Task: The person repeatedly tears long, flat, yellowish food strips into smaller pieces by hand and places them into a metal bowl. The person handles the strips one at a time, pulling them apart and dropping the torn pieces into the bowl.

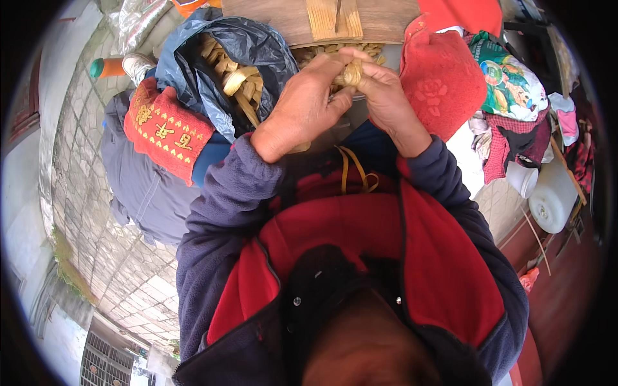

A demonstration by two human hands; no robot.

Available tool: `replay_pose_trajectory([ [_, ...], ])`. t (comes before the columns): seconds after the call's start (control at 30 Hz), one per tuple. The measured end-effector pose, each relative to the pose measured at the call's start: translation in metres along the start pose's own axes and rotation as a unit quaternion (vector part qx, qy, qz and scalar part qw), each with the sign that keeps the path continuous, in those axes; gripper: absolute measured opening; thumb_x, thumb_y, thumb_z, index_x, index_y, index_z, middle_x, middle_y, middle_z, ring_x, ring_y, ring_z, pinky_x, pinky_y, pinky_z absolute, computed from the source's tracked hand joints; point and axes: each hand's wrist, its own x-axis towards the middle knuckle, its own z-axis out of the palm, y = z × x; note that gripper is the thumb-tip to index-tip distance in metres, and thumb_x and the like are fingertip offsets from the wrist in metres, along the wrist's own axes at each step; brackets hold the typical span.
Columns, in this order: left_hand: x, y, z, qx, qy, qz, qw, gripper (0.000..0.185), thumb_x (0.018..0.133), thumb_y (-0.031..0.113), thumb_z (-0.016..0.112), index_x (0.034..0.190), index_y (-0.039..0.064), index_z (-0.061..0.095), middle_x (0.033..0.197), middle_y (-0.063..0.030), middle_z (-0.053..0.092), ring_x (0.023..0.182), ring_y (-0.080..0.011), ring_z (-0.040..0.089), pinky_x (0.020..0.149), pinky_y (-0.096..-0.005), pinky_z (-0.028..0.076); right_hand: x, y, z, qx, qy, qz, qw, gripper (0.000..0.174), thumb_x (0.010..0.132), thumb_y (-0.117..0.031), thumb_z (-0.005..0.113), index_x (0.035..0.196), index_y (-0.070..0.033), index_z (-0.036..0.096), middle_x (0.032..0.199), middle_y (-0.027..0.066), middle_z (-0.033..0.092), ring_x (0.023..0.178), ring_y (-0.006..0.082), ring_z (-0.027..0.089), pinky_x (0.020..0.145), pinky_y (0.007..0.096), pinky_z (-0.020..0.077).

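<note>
Between both hands, in front of my chest, is a small folded bundle of yellowish dried plant strips (352,73). My left hand (304,103) grips its left side, with the thumb below and the fingers bent over the top. My right hand (388,96) pinches it from the other side, the thumb pressed against it. Many similar pieces (372,49) lie behind and beneath my hands, partly hidden by them. To the left stands a dark plastic bag (263,36), its mouth spread wide. Longer and broader dried strips (236,79) fill the inside of the bag.
A wooden board (270,24) lies beyond my hands, bearing a lighter wood block (333,21) with a thin metal piece upright on it. Red towels cover the left side (166,130) and right side (439,82). Farther right are a printed bag (509,79) and a plastic jug (553,200).
</note>
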Motion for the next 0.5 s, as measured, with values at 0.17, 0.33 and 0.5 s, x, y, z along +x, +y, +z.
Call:
replay_pose_trajectory([
  [0.17,0.017,0.001,0.017,0.106,0.112,-0.053,0.987,0.021,0.091,0.023,0.058,0.101,0.005,0.064,0.085,-0.0168,0.064,0.079,-0.0412,0.064,0.068,-0.0453,0.051,0.012,-0.011,-0.001,-0.32,0.022,-0.29,0.902,0.016,0.086,0.002,0.057,0.096,0.001,0.07,0.121,0.0184,0.059,0.104,0.0232,0.059,0.091,0.0319,0.0467],
  [0.33,0.02,-0.016,0.015,-0.237,0.02,-0.229,0.944,0.03,0.101,0.028,0.049,0.094,0.003,0.063,0.059,-0.0027,0.051,0.053,-0.0113,0.048,0.05,-0.0283,0.041,0.016,-0.016,0.002,-0.191,0.093,-0.222,0.952,0.011,0.088,0.002,0.059,0.092,0.005,0.069,0.115,0.012,0.059,0.104,0.0189,0.058,0.091,0.0299,0.0464],
  [0.5,-0.023,-0.019,0.011,-0.299,0.002,-0.211,0.931,0.022,0.1,0.023,0.055,0.095,0.004,0.064,0.065,0.003,0.05,0.055,-0.004,0.041,0.048,-0.0224,0.035,0.023,-0.005,-0.01,0.164,0.053,-0.107,0.979,0.014,0.093,0.001,0.056,0.099,0.009,0.066,0.116,0.0052,0.056,0.104,0.0159,0.058,0.09,0.0288,0.0468],
])
